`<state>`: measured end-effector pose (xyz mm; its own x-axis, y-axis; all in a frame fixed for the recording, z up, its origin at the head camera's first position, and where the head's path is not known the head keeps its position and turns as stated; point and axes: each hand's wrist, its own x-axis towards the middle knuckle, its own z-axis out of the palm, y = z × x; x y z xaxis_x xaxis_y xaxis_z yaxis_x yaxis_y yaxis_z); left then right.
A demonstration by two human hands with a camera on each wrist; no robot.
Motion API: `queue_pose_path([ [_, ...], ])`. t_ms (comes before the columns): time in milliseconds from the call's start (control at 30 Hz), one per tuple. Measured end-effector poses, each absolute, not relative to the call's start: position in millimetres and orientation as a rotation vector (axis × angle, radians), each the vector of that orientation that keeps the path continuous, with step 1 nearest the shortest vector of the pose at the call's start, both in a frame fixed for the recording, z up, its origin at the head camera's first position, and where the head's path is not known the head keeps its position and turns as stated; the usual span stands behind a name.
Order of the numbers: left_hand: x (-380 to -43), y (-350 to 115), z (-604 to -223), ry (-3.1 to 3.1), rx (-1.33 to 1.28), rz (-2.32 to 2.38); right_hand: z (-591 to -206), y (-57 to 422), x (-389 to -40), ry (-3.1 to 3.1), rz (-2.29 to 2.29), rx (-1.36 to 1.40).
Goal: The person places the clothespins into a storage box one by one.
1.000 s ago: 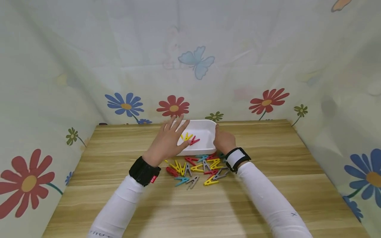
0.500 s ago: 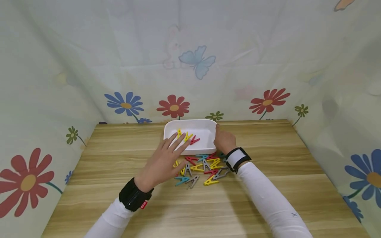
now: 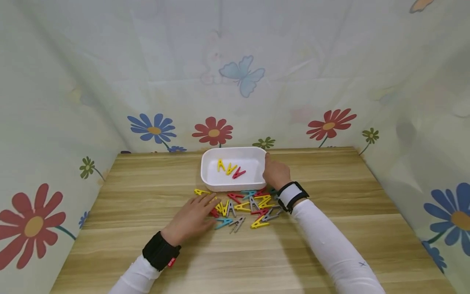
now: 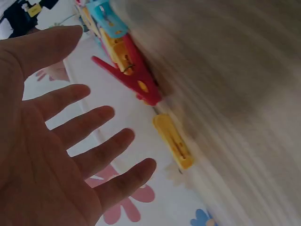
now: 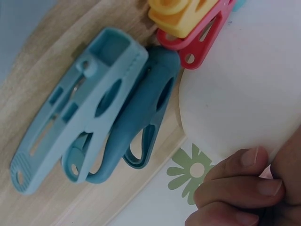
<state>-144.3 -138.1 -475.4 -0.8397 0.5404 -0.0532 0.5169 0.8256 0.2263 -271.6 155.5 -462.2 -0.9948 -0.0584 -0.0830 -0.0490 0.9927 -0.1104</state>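
My left hand (image 3: pixel 192 217) reaches over the left edge of a pile of plastic clothespins (image 3: pixel 242 207), fingers extended and spread. In the left wrist view, a red clothespin (image 4: pixel 141 77) and a yellow clothespin (image 4: pixel 174 141) lie just beyond those fingertips, and nothing is in the palm. At the right end of a white tray (image 3: pixel 235 188), my right hand (image 3: pixel 277 171) holds the rim with curled fingers. Two yellow clothespins (image 3: pixel 230 168) and a red one (image 3: pixel 238 173) lie inside the tray. Close to the right wrist camera are blue-green clothespins (image 5: pixel 80 113).
The pile, in yellow, red, grey and blue, lies right in front of the tray on a wood-grain table (image 3: pixel 147 183). One yellow clothespin (image 3: pixel 201 192) sits apart at the tray's front left corner. A flower-printed curtain (image 3: pixel 176 90) stands behind and on both sides.
The left hand has drawn back from over the tray, toward the body, down to the pile's left edge. The right hand and the tray have stayed in place.
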Motion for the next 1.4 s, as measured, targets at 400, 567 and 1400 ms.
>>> queue_pose_path([
  [400,-143.7,-143.3,-488.0,2.933,0.978,0.349,-465.2,155.3,-271.6,3.059,-0.16,-0.081],
  [567,-143.8,-140.1,-489.3,2.969,1.047,0.299,-463.8,155.2,-272.1,3.045,-0.162,-0.069],
  [1400,-156.5,-139.6,-444.4,2.951,0.851,0.48,-462.1,153.9,-271.3,3.032,-0.168,-0.052],
])
